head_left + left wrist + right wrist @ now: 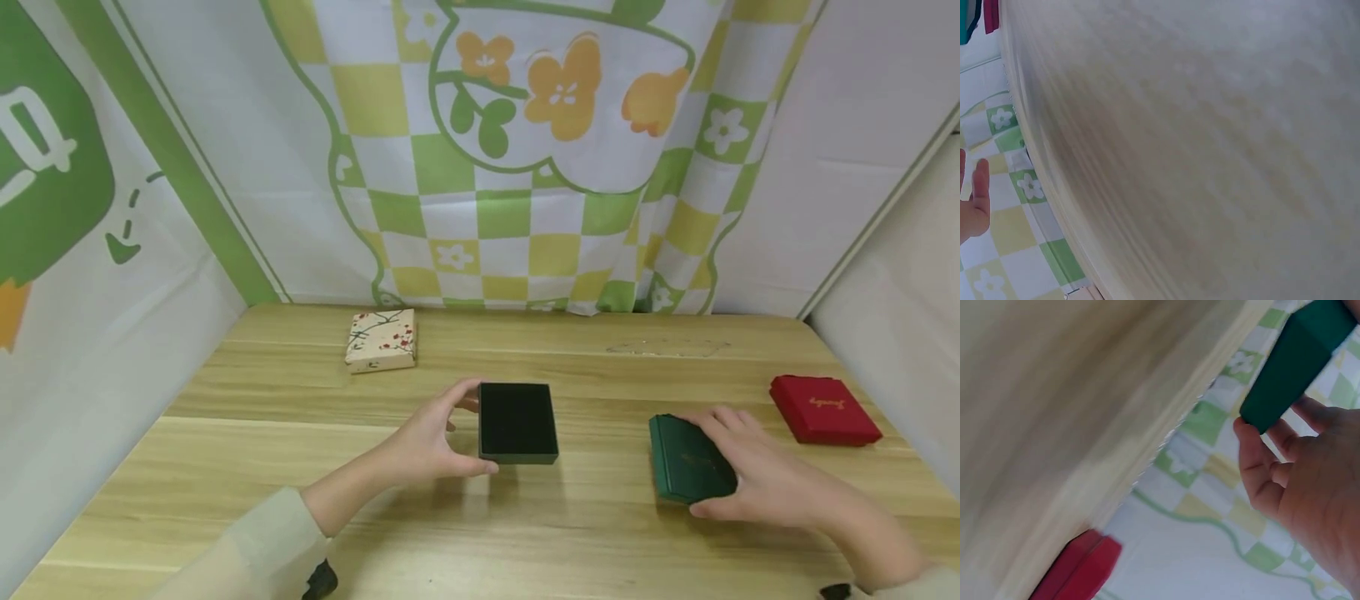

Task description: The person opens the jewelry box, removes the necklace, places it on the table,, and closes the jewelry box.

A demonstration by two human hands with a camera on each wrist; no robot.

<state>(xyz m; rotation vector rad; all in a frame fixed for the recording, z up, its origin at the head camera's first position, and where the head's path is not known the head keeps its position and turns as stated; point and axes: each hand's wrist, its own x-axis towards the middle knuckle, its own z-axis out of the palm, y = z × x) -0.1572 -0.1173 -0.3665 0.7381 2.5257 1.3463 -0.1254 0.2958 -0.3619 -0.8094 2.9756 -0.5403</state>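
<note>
My left hand [420, 437] holds an open, shallow box [517, 458] by its left side, thumb at the front corner and fingers at the back. Its inside is black and the outer wall dark green. A shadow lies on the table below the box. To the right, my right hand [765, 467] grips a green box lid [690, 458] with a faint mark on top, tilted over the table. The right wrist view shows the fingertips at the edge of this lid [1297, 362]. In the left wrist view, only part of the left hand [972, 209] shows.
A red box [825, 408] with gold lettering lies at the table's right. A cream box [381, 340] with a floral branch print sits at the back left. A thin silvery chain [667, 347] stretches along the back right. A checked curtain [502, 217] hangs behind the table.
</note>
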